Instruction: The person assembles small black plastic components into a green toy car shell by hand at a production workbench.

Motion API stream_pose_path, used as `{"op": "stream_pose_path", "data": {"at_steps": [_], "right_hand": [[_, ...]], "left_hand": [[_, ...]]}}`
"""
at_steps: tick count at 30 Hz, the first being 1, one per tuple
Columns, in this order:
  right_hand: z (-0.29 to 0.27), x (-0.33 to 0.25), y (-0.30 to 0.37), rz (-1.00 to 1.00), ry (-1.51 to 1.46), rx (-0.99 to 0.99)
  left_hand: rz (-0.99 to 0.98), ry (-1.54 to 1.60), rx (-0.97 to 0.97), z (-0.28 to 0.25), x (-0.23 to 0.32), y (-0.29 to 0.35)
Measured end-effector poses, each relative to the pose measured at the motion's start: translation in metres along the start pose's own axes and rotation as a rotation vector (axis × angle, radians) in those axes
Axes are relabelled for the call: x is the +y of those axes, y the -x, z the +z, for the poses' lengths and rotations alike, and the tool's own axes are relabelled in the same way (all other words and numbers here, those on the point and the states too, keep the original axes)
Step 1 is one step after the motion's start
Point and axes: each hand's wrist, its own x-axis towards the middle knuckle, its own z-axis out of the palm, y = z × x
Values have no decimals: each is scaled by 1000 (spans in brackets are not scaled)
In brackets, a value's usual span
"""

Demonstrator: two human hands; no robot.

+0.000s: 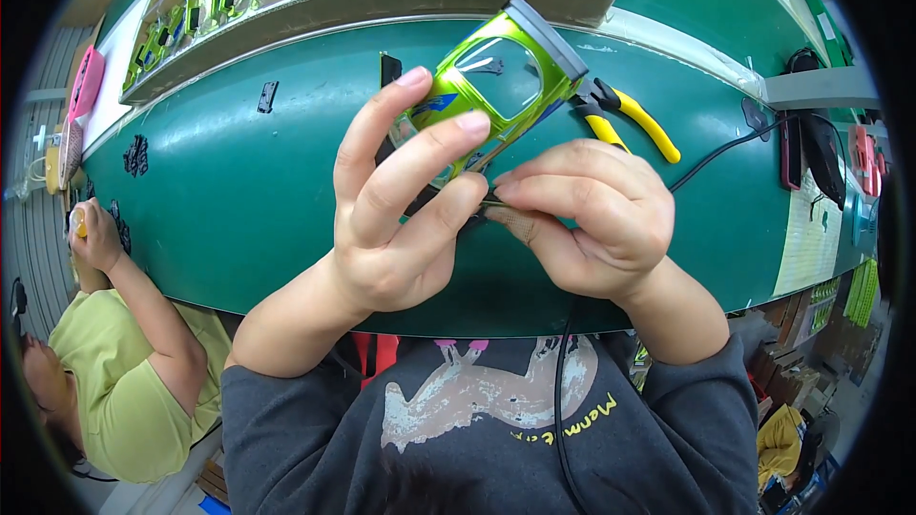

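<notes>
Over the green bench, my left hand (396,205) grips a shiny lime-green toy car body shell (450,88). The shell is tilted, with clear windows and a black end piece (546,36) at its upper right. Two fingers of that hand lie along its side. My right hand (606,215) meets the shell's lower end with thumb and fingertips pinched together; tan tape wraps the thumb. Dark material shows between the two hands, but I cannot make out what the right fingertips hold. Just beyond the right hand lie yellow-and-black handled pliers (651,124).
A cardboard tray (382,11) with several green shells stands along the back. One black part (268,96) and a pile of black parts (135,155) lie to the left. A co-worker's hand (95,236) is at the bench's left edge. A black cable (716,150) crosses the right side.
</notes>
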Motion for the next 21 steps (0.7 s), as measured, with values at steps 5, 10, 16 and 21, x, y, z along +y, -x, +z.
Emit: {"op": "stream_pose_path", "data": {"at_steps": [5, 10, 16, 21], "right_hand": [[5, 9, 2, 33, 34, 39], [4, 10, 0, 30, 0, 47], [9, 10, 2, 52, -14, 22], [10, 2, 3, 200, -167, 18]], "left_hand": [[-100, 74, 22, 1, -9, 0], [-219, 158, 115, -3, -16, 1], [-371, 28, -27, -2, -9, 1], [-345, 13, -1, 4, -13, 6]]}}
